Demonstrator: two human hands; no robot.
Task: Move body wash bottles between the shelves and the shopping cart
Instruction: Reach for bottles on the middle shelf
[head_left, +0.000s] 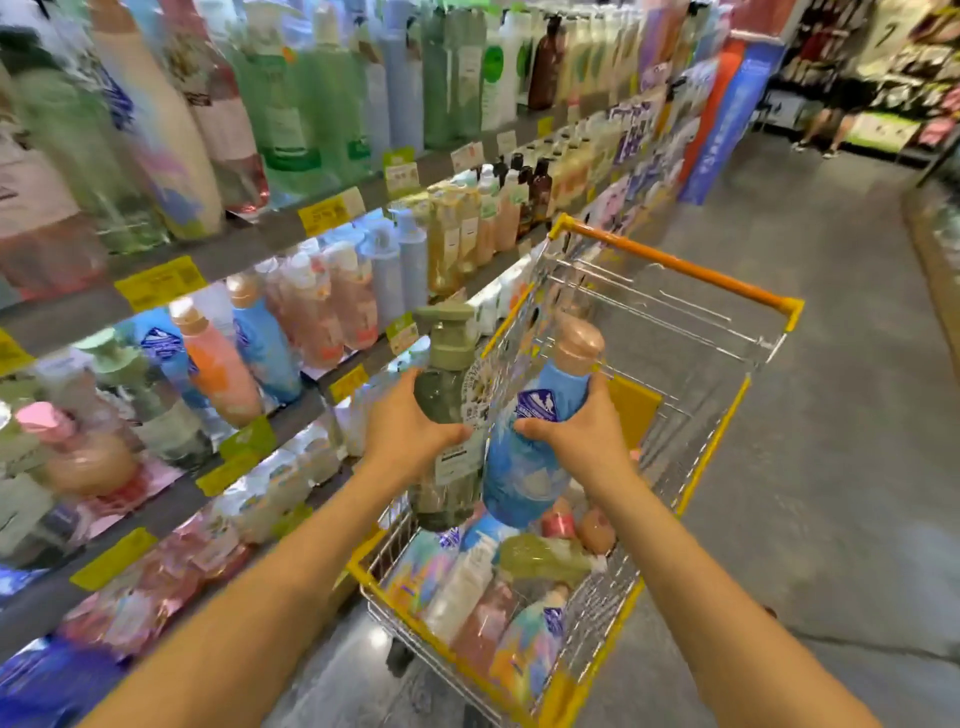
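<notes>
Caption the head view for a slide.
Left hand grips a green pump bottle, right hand a blue bottle, above the cart.

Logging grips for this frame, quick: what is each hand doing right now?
Left hand: grips the green pump bottle.
Right hand: grips the blue bottle.

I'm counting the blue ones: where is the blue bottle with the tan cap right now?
In the head view, the blue bottle is held upright in the right hand above the shopping cart, right beside the green pump bottle in the left hand.
</notes>
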